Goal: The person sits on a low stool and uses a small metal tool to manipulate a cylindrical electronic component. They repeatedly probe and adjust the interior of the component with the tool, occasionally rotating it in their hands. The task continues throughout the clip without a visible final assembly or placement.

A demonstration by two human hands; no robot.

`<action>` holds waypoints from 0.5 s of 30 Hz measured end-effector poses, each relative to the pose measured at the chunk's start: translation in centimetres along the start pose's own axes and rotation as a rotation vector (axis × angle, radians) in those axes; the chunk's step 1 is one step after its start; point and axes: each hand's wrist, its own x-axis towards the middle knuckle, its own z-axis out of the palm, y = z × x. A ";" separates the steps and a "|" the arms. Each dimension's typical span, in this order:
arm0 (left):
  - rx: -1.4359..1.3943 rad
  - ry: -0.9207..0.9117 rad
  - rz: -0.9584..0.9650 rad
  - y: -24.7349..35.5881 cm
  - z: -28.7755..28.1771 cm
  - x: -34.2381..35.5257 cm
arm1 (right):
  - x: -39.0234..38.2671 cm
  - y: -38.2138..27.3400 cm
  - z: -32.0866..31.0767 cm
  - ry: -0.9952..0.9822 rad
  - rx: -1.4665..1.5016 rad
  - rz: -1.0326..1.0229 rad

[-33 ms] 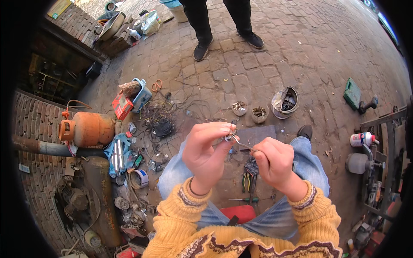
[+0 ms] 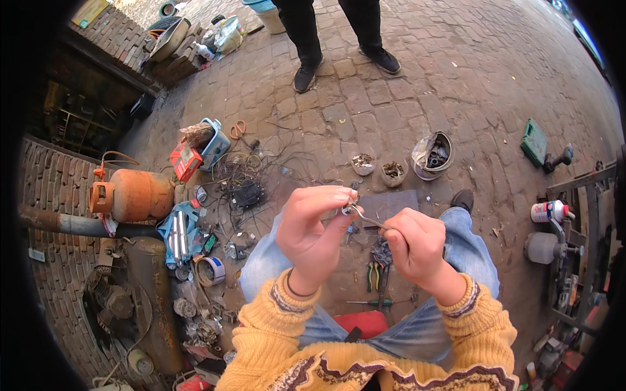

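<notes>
In the middle of the view my left hand [image 2: 308, 234] pinches a small shiny metal piece [image 2: 347, 208] between thumb and fingertips; its exact shape is too small to tell. A thin bent metal rod or tool [image 2: 372, 221] runs from that piece into my right hand [image 2: 417, 247], whose fingers are curled round its other end. On the ground between my legs lie pliers [image 2: 373, 277], a screwdriver [image 2: 378, 302] and a red pad [image 2: 360, 324]. A grey mat [image 2: 398, 202] is just beyond my hands.
Tubs of small parts [image 2: 393, 173] and a bucket [image 2: 432, 156] stand ahead, beyond them a person's legs [image 2: 298, 32]. An orange gas cylinder [image 2: 140, 194], tangled wires [image 2: 228, 176] and clutter are left; a green case [image 2: 535, 142] and metal rack [image 2: 580, 195] are right.
</notes>
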 end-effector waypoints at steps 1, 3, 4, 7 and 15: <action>0.032 -0.004 0.006 0.1 -0.1 0.0 | 0.0 0.0 0.0 -0.003 0.013 0.012; 0.048 -0.019 -0.004 0.3 -0.3 0.1 | -0.1 -0.1 0.0 -0.011 0.049 0.041; 0.031 -0.031 -0.019 0.4 -0.3 0.2 | -0.1 -0.2 0.0 -0.014 0.053 0.039; -0.256 0.007 -0.183 0.8 0.1 0.1 | -0.1 -0.2 0.0 -0.007 0.123 0.059; -0.527 0.020 -0.382 0.8 -0.1 0.3 | 0.1 -0.4 0.0 -0.018 0.229 0.131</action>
